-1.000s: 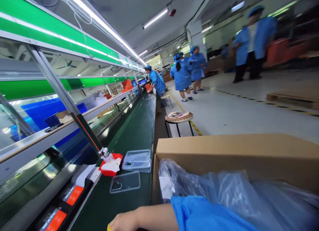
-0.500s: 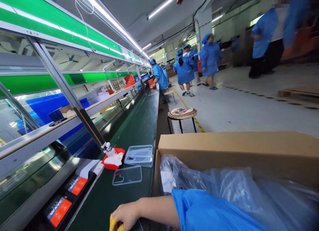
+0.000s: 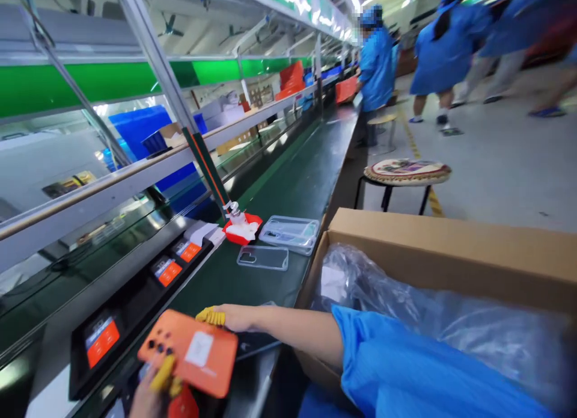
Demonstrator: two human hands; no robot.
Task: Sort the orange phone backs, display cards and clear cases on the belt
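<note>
An orange smartphone (image 3: 216,361), its back with several camera lenses and a white label facing me, is tilted over the near end of the green belt. My left hand (image 3: 146,391) grips its lower left edge, yellow finger covers pressed on the back. At its upper edge my right hand (image 3: 225,317) is closed, yellow-covered fingers curled against the phone; their tips are partly hidden behind it. Farther along the belt lie a clear phone case (image 3: 264,258) and a small stack of clear cases (image 3: 293,233). A dark flat item (image 3: 259,347) lies below my right wrist.
A red tray (image 3: 246,230) with a pump bottle and white wipes stands beside the cases. On the left is a black tray (image 3: 135,313) with orange-labelled pieces. An open carton (image 3: 433,237) with plastic bags borders the belt on the right. A stool (image 3: 406,171) and co-workers stand beyond.
The view has turned right and down. My left hand and the orange smartphone have come into view, and my right hand is now at the phone's upper edge.
</note>
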